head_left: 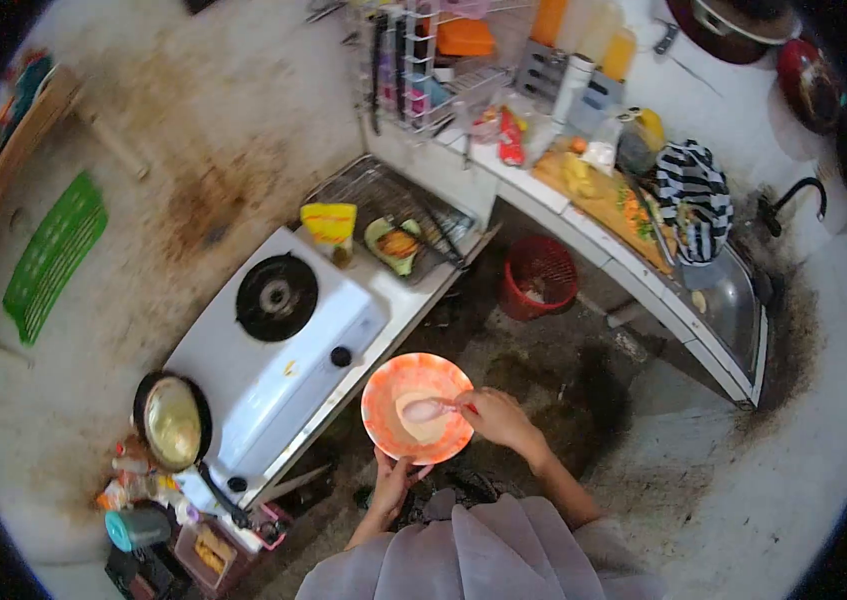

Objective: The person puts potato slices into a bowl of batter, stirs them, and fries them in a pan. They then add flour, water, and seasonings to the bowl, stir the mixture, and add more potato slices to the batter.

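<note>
Stained walls (273, 120) are ringing this kitchen, and all the action is sitting over the dark floor (503, 350), between the left bench (413, 290) and the right bench (588, 243). Right hand (498, 418) is gripping the spoon (428, 409), fingers closed around its red handle; left hand (396, 483) is supporting the bowl (383, 385) at its near side, fingers partly spread, its firmness impossible to tell! That bowl is hanging in mid-air, no bench beneath it, and there's the danger: a slipping left hand or a hard shove from the spoon could be tipping everything floorward, while a brisk sweep could be slopping liquid over the rim. What a look, though: wide, round, mottled orange and paler tones, with pale, creamy liquid (430, 432) pooling inside. Farther left, the white stove (333, 325) is showing one bare burner, and a black pan (173, 425) is sitting at its left end.
</note>
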Tool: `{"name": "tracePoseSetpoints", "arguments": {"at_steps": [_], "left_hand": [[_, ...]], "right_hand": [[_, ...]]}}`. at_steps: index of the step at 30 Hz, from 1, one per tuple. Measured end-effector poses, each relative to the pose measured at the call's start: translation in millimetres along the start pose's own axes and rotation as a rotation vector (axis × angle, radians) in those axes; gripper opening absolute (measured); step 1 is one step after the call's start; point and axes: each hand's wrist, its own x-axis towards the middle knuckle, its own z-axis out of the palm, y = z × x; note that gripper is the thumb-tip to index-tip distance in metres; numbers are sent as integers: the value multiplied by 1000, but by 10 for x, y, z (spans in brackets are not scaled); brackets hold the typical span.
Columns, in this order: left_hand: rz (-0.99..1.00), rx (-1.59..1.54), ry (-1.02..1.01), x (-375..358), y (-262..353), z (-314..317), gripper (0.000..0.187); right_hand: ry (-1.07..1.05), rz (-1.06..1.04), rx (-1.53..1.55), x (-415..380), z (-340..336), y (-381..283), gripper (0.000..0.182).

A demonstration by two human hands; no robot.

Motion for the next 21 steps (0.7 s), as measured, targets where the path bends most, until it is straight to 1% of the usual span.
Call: {"name": "tracePoseSetpoints", "arguments": {"at_steps": [2,4,6,7,8,9,10,11,12,15,16,18,19,20,21], "left_hand": [[-78,92,-50,244,-35,318,48],[-107,143,-89,450,-65,612,46],[-96,80,-152,621,-84,883,43],[-83,114,-178,708,-81,1008,41],[-85,118,-196,775,-66,1125,41],[-90,112,-191,845,-35,1227,41],[-96,105,-181,904,-12,1316,41],[-89,102,-174,961,-11,1400,41],[-94,104,-173,1020,-8,1458,41],[-82,76,-165,1190,-32,1522,39],[-96,56,-136,1168,-27,1545,39],[-48,54,-132,1224,-2,1471,38],[-48,40,-96,1236,38,1453,38],[-36,33,-60,1258,89,1431,39],[-21,26,-26,1280,144,1396,40]], "right_hand": [[83,30,36,-68,-177,316,21],[157,77,80,-135,-424,482,22],[195,262,-38,-222,-671,592,26],[212,274,-46,-252,-782,689,26],[274,260,20,-286,-863,773,29],[336,241,91,-284,-933,853,33],[349,245,93,-274,-999,919,33],[413,246,128,-260,-1051,981,33],[468,247,162,-252,-1088,1035,33],[488,234,195,-155,-1124,1177,36],[450,241,193,-171,-1192,1124,36],[403,319,289,-26,-1218,1081,38],[452,274,235,64,-1192,1108,34],[415,264,240,164,-1179,1148,34],[472,197,235,271,-1175,1188,32]]}}
